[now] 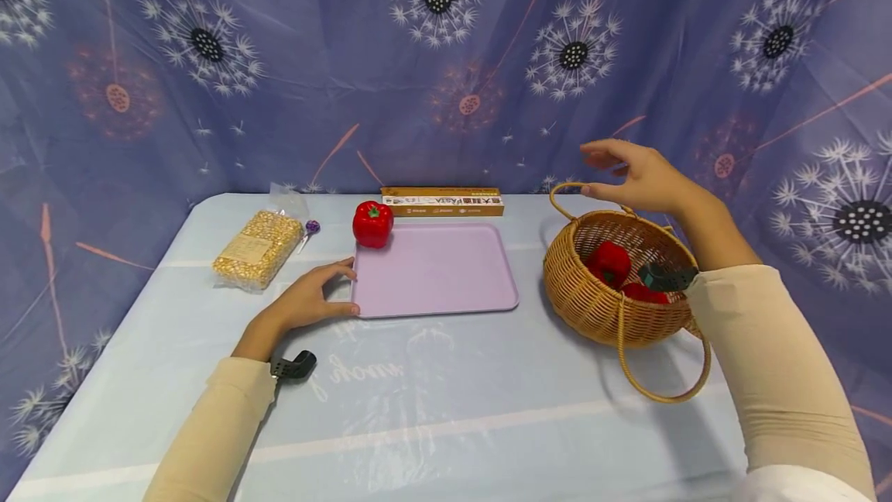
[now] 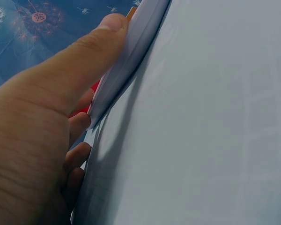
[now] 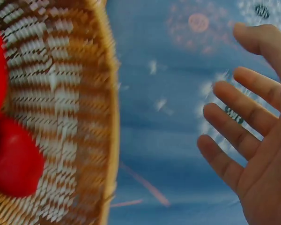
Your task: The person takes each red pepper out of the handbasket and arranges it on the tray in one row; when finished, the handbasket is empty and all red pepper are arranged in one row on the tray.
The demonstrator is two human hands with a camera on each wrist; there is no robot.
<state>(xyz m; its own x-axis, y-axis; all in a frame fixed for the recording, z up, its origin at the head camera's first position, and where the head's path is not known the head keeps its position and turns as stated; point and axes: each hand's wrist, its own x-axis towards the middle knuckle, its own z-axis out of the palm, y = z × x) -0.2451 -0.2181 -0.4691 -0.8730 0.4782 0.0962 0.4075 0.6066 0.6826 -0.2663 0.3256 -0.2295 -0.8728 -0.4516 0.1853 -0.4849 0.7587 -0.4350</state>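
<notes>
My left hand [image 1: 307, 300] touches the left edge of a flat lilac tray [image 1: 439, 269], its thumb and fingers spread along the rim. In the left wrist view the thumb lies against the tray's side [image 2: 131, 51]. A red bell pepper [image 1: 372, 225] sits at the tray's back left corner. Raised over the wicker basket [image 1: 592, 308], my right hand [image 1: 637, 173] holds nothing, and its fingers spread apart in the right wrist view. Inside the basket lie red bell peppers [image 3: 16, 157], partly hidden by the right arm in the head view.
A bag of yellow corn kernels [image 1: 258, 250] lies at the left, with a purple-headed lollipop [image 1: 311, 228] beside it. Behind the tray is a long pasta box [image 1: 442, 201]. One basket handle [image 1: 662, 397] hangs down toward the front. A patterned curtain [image 1: 313, 60] closes off the back.
</notes>
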